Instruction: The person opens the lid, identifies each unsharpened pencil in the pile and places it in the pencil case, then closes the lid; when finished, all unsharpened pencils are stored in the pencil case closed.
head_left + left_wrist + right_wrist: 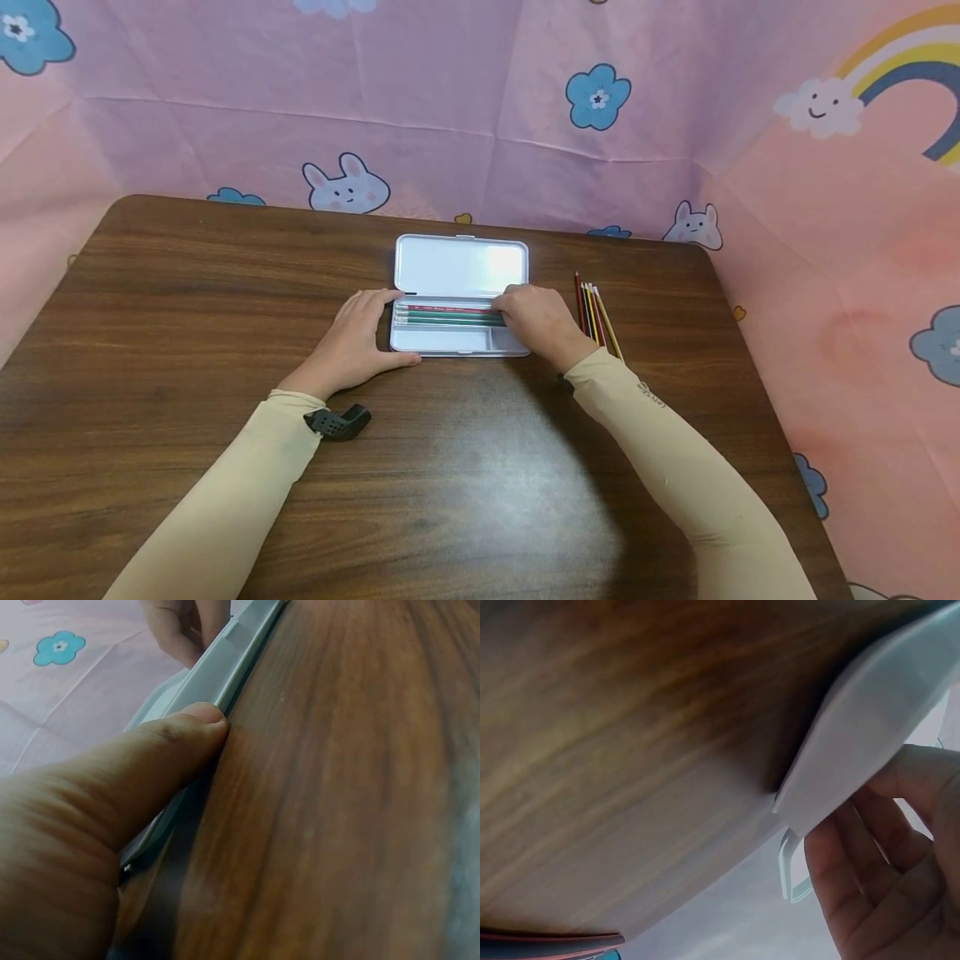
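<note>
A white pencil case [442, 340] lies on the table with its lid [461, 265] folded back. In its long back compartment lie several green pencils [450, 319] and a red pencil [457, 309], with metal-banded ends to the left. My left hand [358, 346] grips the case's left end, the thumb [187, 731] against the front wall and the fingers at the back corner. Bent over the case's right part, my right hand [542, 321] has its curled fingertips at the red pencil's right end and pinches it. That hand hides the right ends of the pencils.
Right of the case, a loose group of pencils [592, 312] in red, black, yellow and tan lies on the wooden table [450, 500], partly behind my right wrist. A patterned pink cloth [465, 108] hangs along the table's back and right sides.
</note>
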`<move>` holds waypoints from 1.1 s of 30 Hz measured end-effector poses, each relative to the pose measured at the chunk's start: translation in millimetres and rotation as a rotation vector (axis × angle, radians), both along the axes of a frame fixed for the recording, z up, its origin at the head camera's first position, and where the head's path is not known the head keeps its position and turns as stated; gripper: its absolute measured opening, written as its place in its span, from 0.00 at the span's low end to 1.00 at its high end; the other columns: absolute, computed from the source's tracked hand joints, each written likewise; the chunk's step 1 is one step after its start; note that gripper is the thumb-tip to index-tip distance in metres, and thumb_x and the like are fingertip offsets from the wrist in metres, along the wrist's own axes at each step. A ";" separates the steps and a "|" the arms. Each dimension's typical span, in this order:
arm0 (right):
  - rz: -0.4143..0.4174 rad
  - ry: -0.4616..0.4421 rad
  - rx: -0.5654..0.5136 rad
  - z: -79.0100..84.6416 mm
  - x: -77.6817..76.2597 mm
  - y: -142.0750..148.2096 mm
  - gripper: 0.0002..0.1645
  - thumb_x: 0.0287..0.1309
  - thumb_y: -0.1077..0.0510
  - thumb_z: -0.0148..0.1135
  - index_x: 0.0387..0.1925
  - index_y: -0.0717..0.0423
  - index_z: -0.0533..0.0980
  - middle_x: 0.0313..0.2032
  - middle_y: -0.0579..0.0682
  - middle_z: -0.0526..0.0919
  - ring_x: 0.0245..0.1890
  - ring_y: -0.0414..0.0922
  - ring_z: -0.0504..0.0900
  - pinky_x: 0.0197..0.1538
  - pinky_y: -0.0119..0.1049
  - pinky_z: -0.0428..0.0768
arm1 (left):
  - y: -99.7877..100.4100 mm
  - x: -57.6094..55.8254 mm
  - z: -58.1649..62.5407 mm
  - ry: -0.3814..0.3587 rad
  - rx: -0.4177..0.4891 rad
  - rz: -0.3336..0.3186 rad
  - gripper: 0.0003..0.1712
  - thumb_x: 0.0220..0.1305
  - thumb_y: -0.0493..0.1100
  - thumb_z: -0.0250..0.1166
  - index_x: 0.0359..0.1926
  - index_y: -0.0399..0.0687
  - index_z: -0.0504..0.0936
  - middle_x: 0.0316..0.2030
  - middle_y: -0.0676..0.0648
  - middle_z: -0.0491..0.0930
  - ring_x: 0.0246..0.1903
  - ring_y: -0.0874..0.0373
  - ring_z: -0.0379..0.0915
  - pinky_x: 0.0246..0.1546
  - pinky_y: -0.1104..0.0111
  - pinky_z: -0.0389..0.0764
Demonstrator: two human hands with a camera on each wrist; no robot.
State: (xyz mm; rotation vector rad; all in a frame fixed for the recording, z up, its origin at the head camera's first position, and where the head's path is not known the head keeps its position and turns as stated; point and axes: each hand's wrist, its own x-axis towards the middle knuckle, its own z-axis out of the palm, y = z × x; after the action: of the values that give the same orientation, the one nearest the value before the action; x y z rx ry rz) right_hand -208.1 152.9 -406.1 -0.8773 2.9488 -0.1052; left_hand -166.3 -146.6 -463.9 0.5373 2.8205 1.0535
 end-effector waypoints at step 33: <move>-0.320 -0.133 -0.349 33.6 35.4 129.1 0.29 0.69 0.63 0.61 0.69 0.61 0.69 0.50 0.60 0.84 0.50 0.56 0.84 0.52 0.55 0.84 | 2.4 -1.1 -1.6 0.016 0.010 -0.008 0.59 0.55 0.66 0.77 0.77 0.44 0.60 0.72 0.40 0.63 0.72 0.42 0.56 0.76 0.43 0.51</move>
State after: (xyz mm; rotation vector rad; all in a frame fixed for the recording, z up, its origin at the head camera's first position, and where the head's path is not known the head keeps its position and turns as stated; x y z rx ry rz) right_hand -172.7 282.0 -372.4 -0.3918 2.9610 -0.6808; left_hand -167.3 -144.2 -465.6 0.5606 2.8257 1.0672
